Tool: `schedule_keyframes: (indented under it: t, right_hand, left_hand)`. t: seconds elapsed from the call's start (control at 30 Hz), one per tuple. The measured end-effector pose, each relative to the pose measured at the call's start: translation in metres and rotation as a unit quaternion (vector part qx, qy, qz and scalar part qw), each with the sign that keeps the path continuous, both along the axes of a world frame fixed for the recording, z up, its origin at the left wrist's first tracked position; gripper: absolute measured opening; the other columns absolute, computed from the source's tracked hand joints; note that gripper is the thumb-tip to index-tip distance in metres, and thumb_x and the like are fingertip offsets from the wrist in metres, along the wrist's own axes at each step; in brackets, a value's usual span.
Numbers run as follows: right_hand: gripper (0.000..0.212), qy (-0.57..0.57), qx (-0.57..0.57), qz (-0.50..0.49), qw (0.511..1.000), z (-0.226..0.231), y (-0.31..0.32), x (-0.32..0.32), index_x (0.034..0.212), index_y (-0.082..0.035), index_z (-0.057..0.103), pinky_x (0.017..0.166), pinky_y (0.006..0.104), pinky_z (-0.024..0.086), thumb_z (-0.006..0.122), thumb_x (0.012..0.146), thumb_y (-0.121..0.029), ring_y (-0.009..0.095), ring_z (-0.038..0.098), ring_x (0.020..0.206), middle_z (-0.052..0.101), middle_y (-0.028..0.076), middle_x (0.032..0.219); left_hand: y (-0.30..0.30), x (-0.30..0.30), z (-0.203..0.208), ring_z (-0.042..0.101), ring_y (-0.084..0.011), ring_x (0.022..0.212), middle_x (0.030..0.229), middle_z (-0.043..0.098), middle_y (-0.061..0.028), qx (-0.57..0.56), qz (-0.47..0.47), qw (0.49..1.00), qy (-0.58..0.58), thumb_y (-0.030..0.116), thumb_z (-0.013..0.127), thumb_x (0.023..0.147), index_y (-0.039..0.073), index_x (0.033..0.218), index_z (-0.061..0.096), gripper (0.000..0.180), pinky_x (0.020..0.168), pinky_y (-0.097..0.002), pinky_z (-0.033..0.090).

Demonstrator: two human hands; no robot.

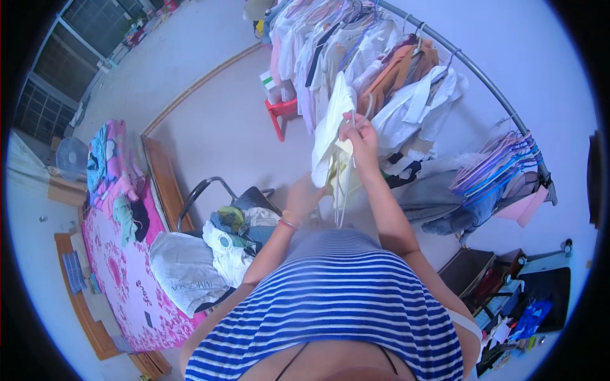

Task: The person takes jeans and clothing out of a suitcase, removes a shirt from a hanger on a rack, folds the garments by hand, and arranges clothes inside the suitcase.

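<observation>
- Apparently the right hand (362, 136) is narrowed around a pale hanger (344, 202), thumb and fingers pinched near its top, perhaps because holding it there leaves the rest free to hang.
- The left hand (305, 195) is lower, near the bottom edge of a white garment (332, 140); its fingers are partly hidden, so I cannot tell how tightly they close. It may be there to steady the cloth.
- That garment is in front of the person, beside the hanger, with pale yellow cloth (346, 178) just below the right hand.
- Beyond the hands, hung white shirts (416, 105) and other clothes crowd a curved-looking metal rail (473, 66), likely kept there within arm's reach.
- To the right, 1 bunch of purple and blue hangers (492, 171) is gathered at the rail's end, probably to keep spares together.
- A red stool (277, 114) is under the clothes.
- To the left, 1 black chair (210, 184) bears heaped cloth (232, 244), seemingly as a handy resting place.
- Farther left is a pink flowered bed (117, 279).
</observation>
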State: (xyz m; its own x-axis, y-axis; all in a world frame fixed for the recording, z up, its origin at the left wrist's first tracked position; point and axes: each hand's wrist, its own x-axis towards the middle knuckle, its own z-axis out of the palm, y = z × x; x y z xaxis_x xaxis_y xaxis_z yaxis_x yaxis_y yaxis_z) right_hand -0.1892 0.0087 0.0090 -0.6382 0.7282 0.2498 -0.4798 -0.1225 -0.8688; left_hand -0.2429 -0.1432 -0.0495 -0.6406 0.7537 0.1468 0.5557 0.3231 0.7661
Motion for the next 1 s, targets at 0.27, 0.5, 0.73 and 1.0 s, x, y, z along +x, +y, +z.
schedule_keyframes:
  t: [0.27, 0.5, 0.73, 1.0]
  right_hand:
    - [0.018, 0.013, -0.007, -0.049, 0.999, -0.016, 0.008, -0.011, 0.091, 0.000, 0.039, 0.047, 0.0173, 0.033, 0.041, 0.073, 0.001, 0.005, 0.041, 0.051, 0.042, -0.001, 0.056]
    - [0.015, -0.076, 0.091, -0.171, 0.978, -0.037, 0.021, -0.033, 0.085, 0.001, 0.043, 0.042, 0.0195, 0.031, 0.046, 0.072, -0.005, 0.005, 0.040, 0.047, 0.044, 0.001, 0.056]
    - [0.013, -0.104, 0.060, -0.166, 0.979, -0.032, 0.014, -0.034, 0.083, 0.002, 0.042, 0.044, 0.0215, 0.034, 0.045, 0.071, -0.004, 0.008, 0.044, 0.047, 0.046, 0.004, 0.054]
    - [0.012, -0.075, -0.024, -0.088, 0.993, -0.016, 0.015, -0.029, 0.081, 0.002, 0.042, 0.043, 0.0232, 0.034, 0.046, 0.071, -0.005, 0.009, 0.044, 0.046, 0.047, 0.005, 0.055]
  left_hand:
    - [-0.017, -0.033, 0.000, 0.050, -0.0267, 0.053, 0.062, 0.051, -0.0104, -0.009, 0.210, 0.975, 0.072, 0.010, 0.053, 0.064, 0.004, 0.081, 0.042, 0.021, 0.049, -0.0357, 0.039]
    - [-0.027, -0.019, 0.017, 0.050, -0.0266, 0.058, 0.060, 0.046, -0.0095, -0.075, 0.074, 0.992, 0.065, 0.006, 0.051, 0.057, 0.006, 0.086, 0.041, 0.030, 0.053, -0.0352, 0.039]
    - [-0.048, -0.023, -0.005, 0.053, -0.0283, 0.066, 0.067, 0.051, -0.0122, -0.129, 0.034, 0.991, -0.020, 0.008, 0.051, 0.059, 0.005, 0.088, 0.042, 0.030, 0.058, -0.0348, 0.041]
    - [-0.055, -0.029, -0.014, 0.053, -0.0271, 0.066, 0.069, 0.053, -0.0133, -0.214, 0.004, 0.977, 0.014, 0.011, 0.052, 0.058, 0.003, 0.087, 0.043, 0.032, 0.059, -0.0333, 0.041]
